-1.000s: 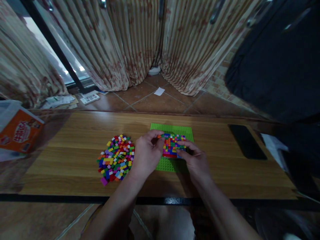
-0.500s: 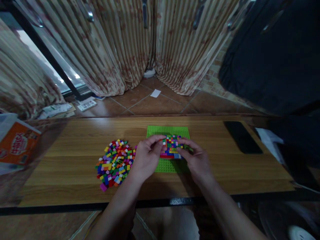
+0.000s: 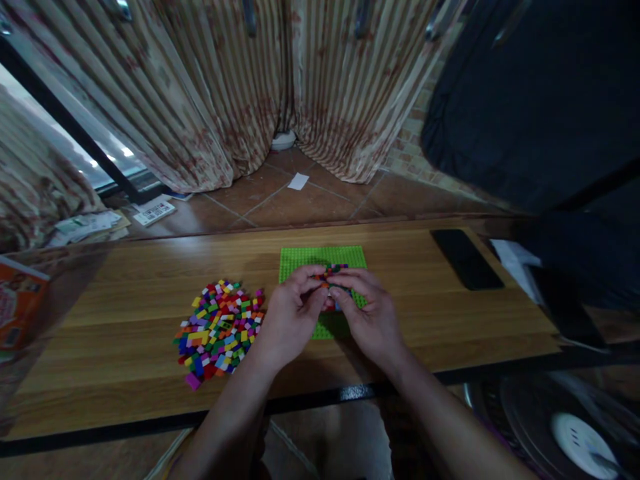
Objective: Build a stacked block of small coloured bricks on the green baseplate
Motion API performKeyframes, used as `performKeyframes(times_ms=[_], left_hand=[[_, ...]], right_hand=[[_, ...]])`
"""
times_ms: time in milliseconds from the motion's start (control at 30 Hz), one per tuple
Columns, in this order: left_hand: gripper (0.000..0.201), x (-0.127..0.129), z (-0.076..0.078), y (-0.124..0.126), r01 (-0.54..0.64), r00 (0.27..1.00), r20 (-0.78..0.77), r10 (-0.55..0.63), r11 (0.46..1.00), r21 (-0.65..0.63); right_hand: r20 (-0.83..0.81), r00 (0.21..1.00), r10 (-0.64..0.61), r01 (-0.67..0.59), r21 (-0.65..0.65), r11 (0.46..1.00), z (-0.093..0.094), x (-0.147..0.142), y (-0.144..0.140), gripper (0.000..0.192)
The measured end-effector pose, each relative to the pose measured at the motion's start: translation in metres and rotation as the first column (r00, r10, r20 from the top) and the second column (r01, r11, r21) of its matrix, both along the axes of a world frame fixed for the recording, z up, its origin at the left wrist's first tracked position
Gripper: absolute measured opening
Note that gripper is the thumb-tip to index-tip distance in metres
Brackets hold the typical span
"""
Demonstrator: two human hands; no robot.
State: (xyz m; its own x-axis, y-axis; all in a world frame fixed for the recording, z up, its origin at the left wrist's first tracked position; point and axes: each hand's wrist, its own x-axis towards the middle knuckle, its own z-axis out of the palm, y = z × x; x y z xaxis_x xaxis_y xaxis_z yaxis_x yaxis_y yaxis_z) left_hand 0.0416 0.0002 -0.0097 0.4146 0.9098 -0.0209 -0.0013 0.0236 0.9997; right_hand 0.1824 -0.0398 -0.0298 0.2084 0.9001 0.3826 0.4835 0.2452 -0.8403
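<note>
Over a green baseplate [image 3: 295, 257], my left hand [image 3: 293, 313] and my right hand [image 3: 373, 313] are close together. Between their fingers is a block of many small coloured toy bricks [image 3: 336, 268], mostly covered by the hands. Both hands are closed around it, the left on its left side and the right on its right side, with the thumbs meeting at the near edge. Whether the block touches the baseplate cannot be seen. To the left of my left hand lies a pile of loose coloured bricks [image 3: 223, 330].
The wooden table [image 3: 125, 333] has a dark front edge. A black phone [image 3: 467, 259] lies on its right part, with white paper [image 3: 515, 263] beyond. An orange box [image 3: 20, 300] stands at the far left. Striped curtains [image 3: 200, 100] hang behind the table.
The hands have drawn closer together around the brick block, covering more of it; its studded face, visible before, is now mostly hidden. The camera view has shifted slightly to the right.
</note>
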Motion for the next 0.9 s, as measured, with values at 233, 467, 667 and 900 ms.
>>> performKeyframes(times_ms=[233,467,667,900], left_hand=[[0.014,0.004,-0.006,-0.004,-0.076,0.956,-0.241,0.169,0.932,0.354],[0.010,0.008,-0.012,-0.012,-0.141,0.894,-0.317,0.316,0.871,0.470],[0.010,0.009,-0.012,-0.011,-0.198,0.910,-0.260,0.324,0.888,0.414],[0.007,0.000,-0.005,-0.001,-0.297,0.936,-0.122,0.331,0.926,0.234]], right_hand=[[0.133,0.990,-0.043,0.036,0.056,0.998,0.004,-0.003,-0.002,0.017],[0.195,0.974,-0.114,0.098,0.086,0.991,0.004,-0.007,-0.003,0.018],[0.051,0.989,-0.136,0.132,0.062,0.989,0.007,-0.001,0.000,0.015],[-0.305,0.930,-0.205,0.198,-0.054,0.979,0.003,0.018,0.006,0.010]])
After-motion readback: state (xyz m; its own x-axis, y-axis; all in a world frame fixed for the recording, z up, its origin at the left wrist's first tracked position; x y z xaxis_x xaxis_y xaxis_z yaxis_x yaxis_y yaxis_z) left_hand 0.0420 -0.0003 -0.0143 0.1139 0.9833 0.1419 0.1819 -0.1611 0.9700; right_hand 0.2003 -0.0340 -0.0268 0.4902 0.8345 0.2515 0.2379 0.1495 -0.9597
